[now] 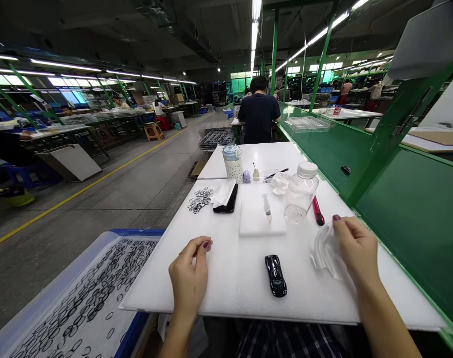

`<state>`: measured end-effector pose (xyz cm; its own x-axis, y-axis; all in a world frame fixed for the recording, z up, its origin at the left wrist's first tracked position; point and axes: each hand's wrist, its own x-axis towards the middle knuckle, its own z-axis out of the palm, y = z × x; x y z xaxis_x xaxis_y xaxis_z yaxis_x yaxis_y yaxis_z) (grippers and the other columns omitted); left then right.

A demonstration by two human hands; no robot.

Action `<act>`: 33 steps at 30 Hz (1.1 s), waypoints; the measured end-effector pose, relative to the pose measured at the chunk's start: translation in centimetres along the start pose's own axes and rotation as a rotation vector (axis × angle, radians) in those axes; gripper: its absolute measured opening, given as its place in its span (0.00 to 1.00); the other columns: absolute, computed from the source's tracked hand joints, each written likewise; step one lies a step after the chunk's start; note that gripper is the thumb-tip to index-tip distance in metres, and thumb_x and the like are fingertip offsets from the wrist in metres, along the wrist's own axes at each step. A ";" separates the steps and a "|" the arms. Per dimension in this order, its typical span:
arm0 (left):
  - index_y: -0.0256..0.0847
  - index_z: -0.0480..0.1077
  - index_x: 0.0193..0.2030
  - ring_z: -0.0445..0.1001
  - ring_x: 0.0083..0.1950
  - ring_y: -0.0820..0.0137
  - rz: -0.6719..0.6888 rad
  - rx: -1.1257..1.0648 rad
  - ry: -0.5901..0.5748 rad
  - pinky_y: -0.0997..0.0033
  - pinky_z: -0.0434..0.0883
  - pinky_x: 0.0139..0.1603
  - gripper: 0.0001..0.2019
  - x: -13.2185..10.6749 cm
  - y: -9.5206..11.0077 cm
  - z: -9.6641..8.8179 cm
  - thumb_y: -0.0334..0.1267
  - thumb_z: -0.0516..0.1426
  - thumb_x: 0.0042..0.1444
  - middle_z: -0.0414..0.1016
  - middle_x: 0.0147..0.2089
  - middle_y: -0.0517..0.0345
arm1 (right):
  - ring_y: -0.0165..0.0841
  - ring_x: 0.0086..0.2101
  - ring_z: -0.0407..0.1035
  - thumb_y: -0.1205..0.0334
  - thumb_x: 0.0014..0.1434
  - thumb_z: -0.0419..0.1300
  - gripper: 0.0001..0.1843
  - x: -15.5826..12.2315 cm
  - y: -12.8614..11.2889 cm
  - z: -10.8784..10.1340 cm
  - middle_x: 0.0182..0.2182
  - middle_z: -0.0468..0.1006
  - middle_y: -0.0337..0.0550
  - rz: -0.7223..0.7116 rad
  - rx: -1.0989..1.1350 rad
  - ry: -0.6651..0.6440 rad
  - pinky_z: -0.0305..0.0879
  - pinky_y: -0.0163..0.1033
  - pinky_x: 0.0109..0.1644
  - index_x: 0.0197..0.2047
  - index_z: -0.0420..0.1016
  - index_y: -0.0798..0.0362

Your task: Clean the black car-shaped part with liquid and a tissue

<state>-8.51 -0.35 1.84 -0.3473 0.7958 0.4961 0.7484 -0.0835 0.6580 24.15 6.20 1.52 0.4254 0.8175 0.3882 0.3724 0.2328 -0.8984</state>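
Note:
My left hand (pixel 191 271) is raised over the left part of the white table, thumb and fingers pinched together; whatever they hold, if anything, is too small to make out. On the right, my right hand (pixel 356 248) pinches a crumpled white tissue (pixel 326 252), which hangs down to the tabletop. Between my hands a glossy black toy car (pixel 275 276) lies on the table. Behind it, a syringe (pixel 267 208) rests on a white foam block (pixel 254 223). A red utility knife (pixel 317 211) lies just beyond the tissue.
A clear jar (pixel 301 196) with a white lid, a patterned cup (pixel 232 164) and a black phone (pixel 226 201) under a tissue stand farther back. Black rings (pixel 200 200) lie at left. A blue-edged tray (pixel 116 288) holds more rings. A green conveyor (pixel 408 199) runs along the right.

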 end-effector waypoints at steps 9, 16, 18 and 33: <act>0.46 0.74 0.44 0.74 0.37 0.71 -0.006 -0.436 -0.193 0.73 0.71 0.39 0.07 -3.7 7.4 1.7 0.34 0.58 0.59 0.77 0.37 0.61 | 0.27 0.19 0.52 0.46 0.62 0.56 0.20 -5.0 -7.2 -0.1 0.17 0.58 0.32 0.120 0.423 -0.649 0.49 0.34 0.23 0.27 0.62 0.51; 0.44 0.77 0.37 0.73 0.36 0.71 -0.157 -0.836 -0.328 0.75 0.70 0.37 0.04 -5.0 10.1 2.4 0.34 0.60 0.58 0.75 0.33 0.60 | 0.27 0.29 0.57 0.47 0.65 0.52 0.17 -9.0 -8.9 1.8 0.27 0.63 0.36 0.196 0.354 -0.884 0.55 0.33 0.33 0.35 0.65 0.52; 0.44 0.78 0.39 0.72 0.36 0.72 -0.208 -0.974 -0.412 0.77 0.70 0.37 0.05 -4.9 9.9 2.5 0.35 0.60 0.58 0.73 0.33 0.59 | 0.25 0.26 0.52 0.46 0.65 0.53 0.17 -9.1 -8.8 1.5 0.25 0.60 0.34 0.334 0.447 -0.879 0.51 0.31 0.29 0.35 0.64 0.53; 0.35 0.79 0.36 0.71 0.33 0.78 -0.774 -1.664 -0.639 0.82 0.70 0.38 0.09 -4.8 7.8 5.0 0.37 0.68 0.50 0.75 0.34 0.55 | 0.24 0.21 0.54 0.47 0.55 0.63 0.18 -9.2 -8.3 1.2 0.20 0.64 0.34 0.380 0.301 -0.607 0.50 0.30 0.23 0.31 0.69 0.55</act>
<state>1.88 -1.84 1.73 0.2251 0.9678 -0.1129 -0.7740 0.2480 0.5826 16.17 -2.65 5.13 -0.0801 0.9950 -0.0598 0.0147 -0.0588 -0.9982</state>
